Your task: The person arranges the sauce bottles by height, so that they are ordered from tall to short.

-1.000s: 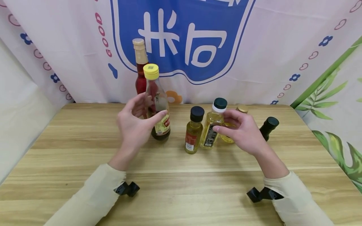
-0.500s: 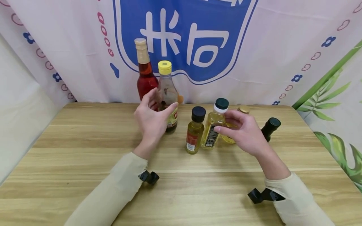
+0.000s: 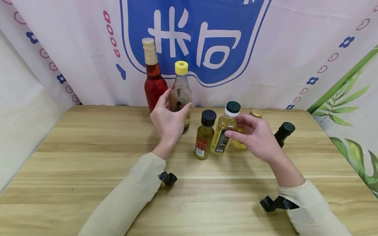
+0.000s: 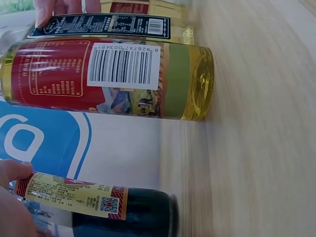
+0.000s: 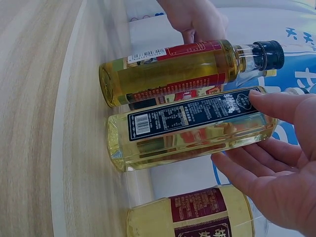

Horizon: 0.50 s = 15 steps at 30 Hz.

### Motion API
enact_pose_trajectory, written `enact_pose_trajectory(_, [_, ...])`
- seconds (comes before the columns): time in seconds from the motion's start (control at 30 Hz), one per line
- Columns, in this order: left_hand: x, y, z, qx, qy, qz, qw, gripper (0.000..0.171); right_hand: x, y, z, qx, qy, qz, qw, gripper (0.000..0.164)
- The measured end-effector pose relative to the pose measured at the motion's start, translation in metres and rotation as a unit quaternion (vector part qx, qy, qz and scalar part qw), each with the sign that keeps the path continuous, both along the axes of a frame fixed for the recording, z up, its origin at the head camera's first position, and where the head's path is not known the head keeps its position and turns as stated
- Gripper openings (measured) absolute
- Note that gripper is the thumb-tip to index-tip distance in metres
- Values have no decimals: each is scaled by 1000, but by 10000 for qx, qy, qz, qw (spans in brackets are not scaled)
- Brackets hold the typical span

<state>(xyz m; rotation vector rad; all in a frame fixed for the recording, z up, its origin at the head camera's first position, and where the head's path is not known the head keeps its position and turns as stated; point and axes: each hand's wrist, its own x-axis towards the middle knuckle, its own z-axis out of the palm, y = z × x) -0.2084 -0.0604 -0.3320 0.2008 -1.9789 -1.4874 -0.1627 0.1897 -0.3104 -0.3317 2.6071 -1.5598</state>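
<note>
Your left hand (image 3: 169, 121) is wrapped round the yellow-capped bottle (image 3: 182, 88), thumb in front and fingers on its left side. The bottle stands upright near the back of the table (image 3: 118, 193), just right of the red bottle (image 3: 155, 87), with dark liquid low in the glass. In the left wrist view you can see its yellow label (image 4: 69, 195), and your thumb presses near one end of it. Whether its base touches the table, you cannot tell from here.

Your right hand (image 3: 260, 136) holds the green-capped bottle (image 3: 220, 131), thumb on the black label (image 5: 192, 116) and fingers along the opposite side. That one is square-sided, full of pale yellow oil, and sits right of centre. Just left of it is the black-capped bottle (image 3: 203, 141), which has a red label and stands between your two hands. Behind your right hand is the gold-capped bottle (image 3: 255, 113), partly covered by your fingers. Farther right you have the dark bottle (image 3: 284, 131), its lower part hidden by your wrist. A printed cloth (image 3: 224, 78) with a blue emblem hangs behind the table.
</note>
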Motion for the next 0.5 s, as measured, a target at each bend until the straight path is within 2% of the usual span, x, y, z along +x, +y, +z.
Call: enact_pose_trajectory(0.5, [-12,2,-7,-255,147,210,9993,74,-1,0,-2,-2,31,6,10000,53])
